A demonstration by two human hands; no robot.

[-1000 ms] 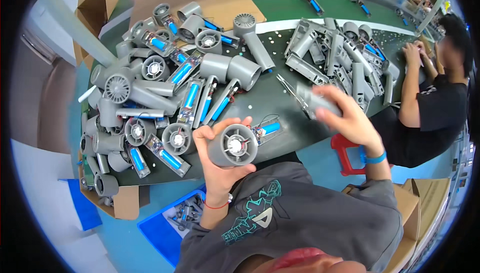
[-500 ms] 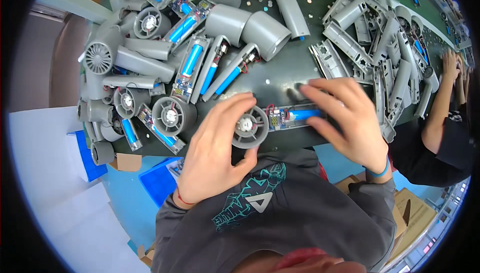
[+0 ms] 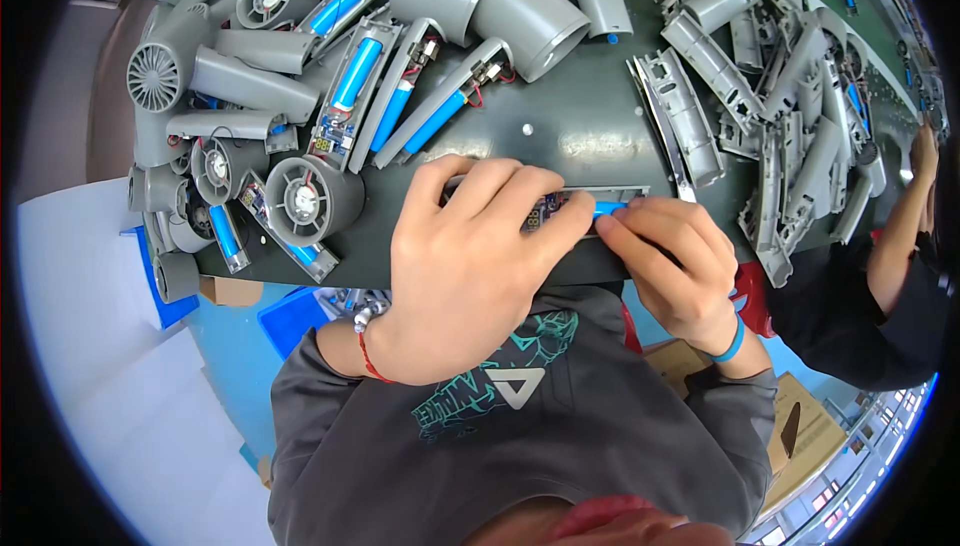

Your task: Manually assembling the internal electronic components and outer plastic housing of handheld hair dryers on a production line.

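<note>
An opened handheld fan lies on the dark green table right in front of me. Its grey handle shell [image 3: 628, 192] holds a circuit board [image 3: 543, 210] and a blue cylindrical battery [image 3: 607, 209]. My left hand [image 3: 470, 256] is closed over the fan's left part, hiding the round head and most of the board, with the thumb and fingertips by the battery's left end. At the other end, my right hand [image 3: 680, 271] pinches the battery with thumb and fingers bent together. Its far end is covered by those fingers.
Several opened fans [image 3: 315, 198] with blue batteries crowd the left. Two large grey tubular parts [image 3: 530, 21] lie behind. Empty grey shell halves [image 3: 790, 96] pile up at the right, one shell half [image 3: 685, 116] nearer me. Another person's arm [image 3: 900, 216] is at far right.
My left hand has moved from beside the round fan head to cover it and part of the board. My right hand has come down and closed from spread fingers onto the battery's end.
</note>
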